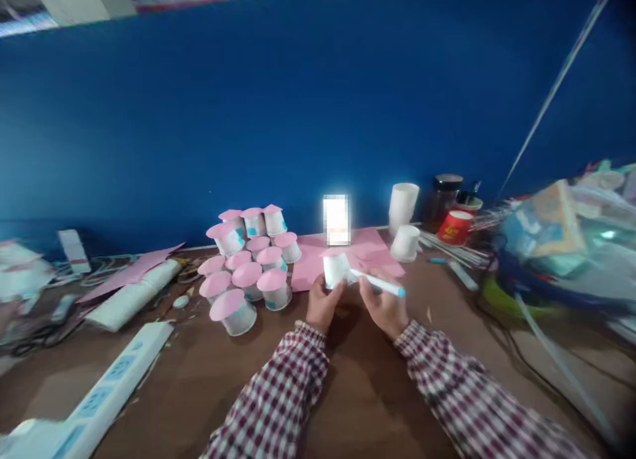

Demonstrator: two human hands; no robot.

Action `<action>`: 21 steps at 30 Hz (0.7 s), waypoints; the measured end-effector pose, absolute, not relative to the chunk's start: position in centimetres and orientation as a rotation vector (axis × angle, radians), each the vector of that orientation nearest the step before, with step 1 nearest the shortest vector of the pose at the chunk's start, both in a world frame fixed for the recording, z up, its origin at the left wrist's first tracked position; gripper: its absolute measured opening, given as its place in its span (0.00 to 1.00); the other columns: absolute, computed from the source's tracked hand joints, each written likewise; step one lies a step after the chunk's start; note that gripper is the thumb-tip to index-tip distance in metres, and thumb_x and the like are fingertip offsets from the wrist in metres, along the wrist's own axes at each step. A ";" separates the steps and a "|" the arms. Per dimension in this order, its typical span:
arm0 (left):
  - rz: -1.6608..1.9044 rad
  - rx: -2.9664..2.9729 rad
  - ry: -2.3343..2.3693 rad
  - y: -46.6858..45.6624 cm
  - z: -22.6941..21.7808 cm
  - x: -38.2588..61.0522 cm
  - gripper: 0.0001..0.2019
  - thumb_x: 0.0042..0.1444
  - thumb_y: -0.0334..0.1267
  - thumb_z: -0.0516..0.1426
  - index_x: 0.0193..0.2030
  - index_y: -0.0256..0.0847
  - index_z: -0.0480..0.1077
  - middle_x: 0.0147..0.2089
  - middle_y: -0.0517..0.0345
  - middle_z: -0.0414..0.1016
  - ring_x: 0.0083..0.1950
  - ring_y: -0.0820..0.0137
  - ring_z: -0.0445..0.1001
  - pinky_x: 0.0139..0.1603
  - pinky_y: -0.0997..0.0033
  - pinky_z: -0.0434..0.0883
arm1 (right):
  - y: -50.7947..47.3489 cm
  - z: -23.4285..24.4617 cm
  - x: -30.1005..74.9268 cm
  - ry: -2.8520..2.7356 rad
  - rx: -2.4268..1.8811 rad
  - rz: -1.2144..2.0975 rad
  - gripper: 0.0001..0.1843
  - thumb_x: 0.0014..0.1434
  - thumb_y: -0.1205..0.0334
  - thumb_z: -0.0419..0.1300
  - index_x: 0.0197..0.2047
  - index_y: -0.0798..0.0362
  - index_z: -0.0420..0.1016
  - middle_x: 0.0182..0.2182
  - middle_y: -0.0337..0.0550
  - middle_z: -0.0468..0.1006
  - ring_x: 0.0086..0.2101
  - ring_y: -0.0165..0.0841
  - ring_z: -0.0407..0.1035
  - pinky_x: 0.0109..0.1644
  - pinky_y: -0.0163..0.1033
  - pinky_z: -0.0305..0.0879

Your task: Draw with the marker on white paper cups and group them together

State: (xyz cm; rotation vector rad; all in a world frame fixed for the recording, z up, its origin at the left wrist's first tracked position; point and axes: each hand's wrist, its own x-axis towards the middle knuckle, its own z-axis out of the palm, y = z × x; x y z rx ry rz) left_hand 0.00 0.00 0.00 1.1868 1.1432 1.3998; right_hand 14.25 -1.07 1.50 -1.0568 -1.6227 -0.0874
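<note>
My left hand (324,303) is closed around a small white paper cup (336,271), held up over the near part of a pink paper sheet (311,263). A white marker with a light blue end (382,284) is gripped in my right hand (386,308), its tip side pointing at the cup's right side. Whether the tip touches the cup is too blurred to tell. To the left stand several white cups with pink cone tops (247,273) and blue marks on their sides. Right of the sheet are a plain white cup (406,243) and a tall white cup stack (403,204).
A bright, pixelated rectangle (336,219) stands by the blue wall (318,101). At left lie a power strip (114,386), a white roll (134,297) and pink paper (136,270). Toward the right are a red cup (455,228), a dark jar (446,193) and a cluttered basin (521,273).
</note>
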 end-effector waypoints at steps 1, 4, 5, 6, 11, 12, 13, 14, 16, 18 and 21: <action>1.398 1.182 1.152 0.0 0.1 0.0 0.23 0.44 0.48 0.63 0.42 0.31 0.72 0.34 0.50 0.77 0.32 0.70 0.73 0.35 0.72 0.69 | -1.1 1.5 14.2 -1.626 -1.061 -0.086 0.09 0.61 0.60 0.53 0.38 0.55 0.70 0.31 0.47 0.78 0.33 0.34 0.72 0.39 0.39 0.70; 1.393 1.179 1.156 -0.1 0.3 0.0 0.23 0.44 0.48 0.63 0.42 0.31 0.72 0.34 0.50 0.77 0.32 0.70 0.73 0.34 0.72 0.69 | -1.1 1.4 14.2 -1.626 -1.073 -0.062 0.09 0.61 0.59 0.52 0.38 0.54 0.70 0.32 0.46 0.77 0.33 0.33 0.72 0.39 0.39 0.70; 1.388 1.183 1.149 -0.1 0.3 0.0 0.23 0.44 0.48 0.63 0.42 0.31 0.72 0.34 0.50 0.77 0.32 0.70 0.73 0.34 0.73 0.69 | -1.2 1.4 14.1 -1.625 -1.078 -0.046 0.09 0.61 0.59 0.52 0.39 0.54 0.70 0.32 0.46 0.77 0.32 0.33 0.72 0.39 0.38 0.70; 1.386 1.188 1.138 0.0 0.3 0.0 0.22 0.45 0.48 0.63 0.42 0.31 0.72 0.35 0.50 0.77 0.33 0.70 0.73 0.34 0.73 0.69 | -1.2 1.4 14.1 -1.619 -1.082 -0.027 0.09 0.61 0.59 0.53 0.39 0.54 0.70 0.32 0.45 0.77 0.32 0.33 0.72 0.38 0.38 0.70; 1.404 1.180 1.095 0.1 -0.1 0.0 0.23 0.47 0.47 0.62 0.44 0.30 0.70 0.36 0.48 0.77 0.33 0.70 0.73 0.35 0.73 0.69 | -1.3 1.4 14.1 -1.605 -1.100 0.050 0.08 0.60 0.59 0.54 0.38 0.53 0.71 0.29 0.43 0.77 0.31 0.32 0.71 0.36 0.37 0.69; 1.405 1.170 1.088 0.1 -0.1 0.0 0.23 0.47 0.47 0.62 0.44 0.30 0.70 0.36 0.49 0.77 0.33 0.70 0.73 0.35 0.73 0.69 | -1.3 1.5 14.1 -1.607 -1.103 0.057 0.08 0.60 0.59 0.54 0.37 0.53 0.71 0.29 0.43 0.76 0.31 0.33 0.71 0.36 0.37 0.69; 1.405 1.162 1.080 0.1 -0.1 0.0 0.23 0.47 0.47 0.62 0.44 0.30 0.70 0.36 0.49 0.77 0.33 0.70 0.73 0.35 0.73 0.69 | -1.3 1.5 14.1 -1.606 -1.105 0.061 0.08 0.60 0.59 0.54 0.37 0.53 0.71 0.29 0.43 0.76 0.31 0.33 0.71 0.36 0.37 0.69; 1.405 1.158 1.073 0.0 -0.1 0.0 0.23 0.47 0.47 0.62 0.44 0.30 0.70 0.36 0.49 0.77 0.33 0.70 0.73 0.35 0.73 0.69 | -1.3 1.5 14.1 -1.603 -1.107 0.065 0.08 0.60 0.59 0.54 0.37 0.53 0.71 0.29 0.43 0.76 0.31 0.33 0.71 0.36 0.37 0.69; 1.406 1.150 1.064 -0.1 0.1 0.0 0.23 0.46 0.47 0.62 0.44 0.30 0.71 0.35 0.49 0.77 0.33 0.70 0.73 0.35 0.73 0.69 | -1.3 1.5 14.1 -1.593 -1.110 0.072 0.08 0.60 0.59 0.54 0.37 0.53 0.71 0.30 0.43 0.76 0.31 0.33 0.71 0.36 0.36 0.69; 1.403 1.143 1.059 -0.2 0.3 0.0 0.23 0.45 0.47 0.63 0.43 0.30 0.71 0.35 0.50 0.77 0.33 0.70 0.73 0.35 0.73 0.69 | -1.3 1.5 14.1 -1.586 -1.107 0.075 0.08 0.59 0.59 0.54 0.37 0.54 0.71 0.30 0.44 0.76 0.31 0.32 0.71 0.35 0.36 0.69; 1.392 1.127 1.058 -0.2 0.5 0.0 0.24 0.45 0.47 0.63 0.43 0.30 0.71 0.35 0.49 0.77 0.33 0.70 0.73 0.34 0.72 0.69 | -1.3 1.5 14.1 -1.582 -1.100 0.076 0.08 0.59 0.59 0.54 0.38 0.54 0.71 0.29 0.44 0.76 0.31 0.32 0.71 0.35 0.36 0.69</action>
